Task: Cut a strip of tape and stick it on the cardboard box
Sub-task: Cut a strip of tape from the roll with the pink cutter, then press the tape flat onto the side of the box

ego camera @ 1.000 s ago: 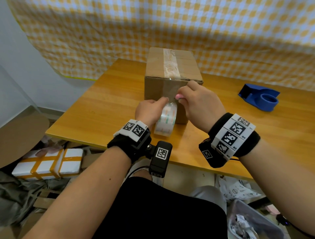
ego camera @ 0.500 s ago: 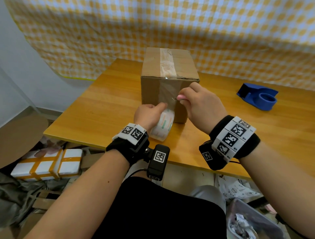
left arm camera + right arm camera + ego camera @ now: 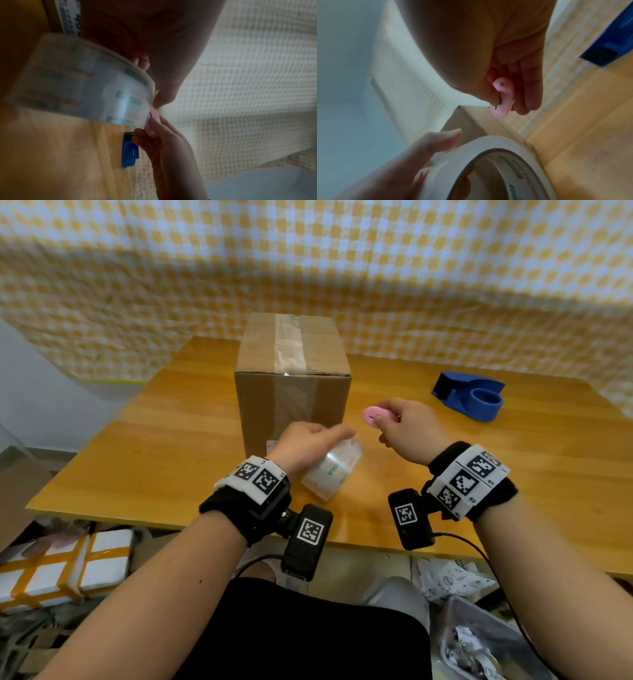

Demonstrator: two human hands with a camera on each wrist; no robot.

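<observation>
A brown cardboard box stands on the wooden table, with clear tape running over its top and down its near face. My left hand grips a roll of clear tape just in front of the box's lower right corner; the tape roll fills the left wrist view. My right hand pinches a small pink cutter to the right of the box, clear of it. The pink cutter sits between thumb and fingers above the tape roll.
A blue tape dispenser sits at the table's back right. A checked yellow cloth hangs behind the table. A taped white package and clutter lie on the floor to the left, and a bin of scraps to the right.
Both hands have come away from the box's near face: the right hand with the pink cutter moved right, the left hand drew the roll down and towards me. The tape strip stays on the box.
</observation>
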